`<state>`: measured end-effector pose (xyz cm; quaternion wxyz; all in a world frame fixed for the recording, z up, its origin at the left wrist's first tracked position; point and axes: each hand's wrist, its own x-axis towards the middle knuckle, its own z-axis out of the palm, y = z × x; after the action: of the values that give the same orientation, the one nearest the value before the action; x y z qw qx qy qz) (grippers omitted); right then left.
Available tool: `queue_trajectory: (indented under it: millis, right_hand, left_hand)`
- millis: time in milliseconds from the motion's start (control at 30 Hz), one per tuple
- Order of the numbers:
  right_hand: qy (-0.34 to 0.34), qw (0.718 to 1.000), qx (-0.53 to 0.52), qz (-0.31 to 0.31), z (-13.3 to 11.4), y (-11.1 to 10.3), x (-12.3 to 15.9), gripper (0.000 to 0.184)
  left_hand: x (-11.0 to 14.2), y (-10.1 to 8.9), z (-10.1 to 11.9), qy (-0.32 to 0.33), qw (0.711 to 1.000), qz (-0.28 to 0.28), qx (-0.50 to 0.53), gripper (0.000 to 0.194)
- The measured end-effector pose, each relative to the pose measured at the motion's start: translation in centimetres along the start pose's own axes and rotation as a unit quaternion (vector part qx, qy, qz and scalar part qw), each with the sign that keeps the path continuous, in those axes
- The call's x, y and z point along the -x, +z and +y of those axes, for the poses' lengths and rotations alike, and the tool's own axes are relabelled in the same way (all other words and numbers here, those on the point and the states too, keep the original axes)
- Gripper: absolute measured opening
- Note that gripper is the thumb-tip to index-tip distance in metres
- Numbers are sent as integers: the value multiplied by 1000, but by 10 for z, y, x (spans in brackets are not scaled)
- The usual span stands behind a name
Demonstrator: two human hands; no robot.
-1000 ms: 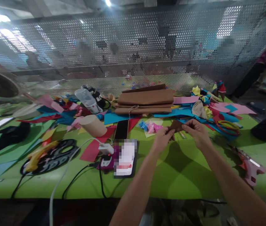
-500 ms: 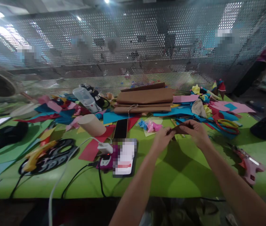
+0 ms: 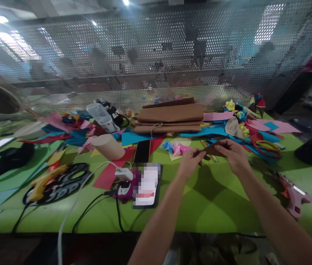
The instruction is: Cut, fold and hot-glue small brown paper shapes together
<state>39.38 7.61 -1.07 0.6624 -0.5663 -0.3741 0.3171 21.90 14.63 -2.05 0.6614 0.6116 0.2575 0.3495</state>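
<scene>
Both my hands hold a small brown paper piece [image 3: 212, 149] just above the green table [image 3: 216, 198]. My left hand [image 3: 190, 162] pinches its left end with the fingers closed. Gripping the right end, my right hand [image 3: 232, 155] has its fingers curled over the top edge. The piece lies nearly flat between the hands. Close behind it are small blue and pink paper shapes [image 3: 176, 147] on a pale sheet.
A stack of brown paper [image 3: 170, 117] lies behind. Coloured paper scraps [image 3: 255, 129] and red scissors [image 3: 266, 149] are at the right, a pink glue gun [image 3: 292, 193] near the right edge. Phones [image 3: 142, 151], cables, a cardboard roll [image 3: 108, 146] and a yellow glue gun [image 3: 44, 180] lie left.
The brown piece has been turned from more upright to nearly flat between my hands. Both hands stay in about the same place.
</scene>
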Motion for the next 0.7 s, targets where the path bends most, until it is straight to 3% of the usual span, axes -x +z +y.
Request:
queue_trajectory:
  millis: [200,433,700]
  right_hand:
    - [0,1000,-31,0,-4,-1,2,29]
    - [2,999,-54,9,-6,1,3,25]
    - [-22,997,-80,-10,-9,3,5,18]
  left_hand:
    - [2,2,5,5,1000,19,8,31]
    - [6,9,8,30,999,44,-4,19]
    - [8,13,3,23,998,49,30,21]
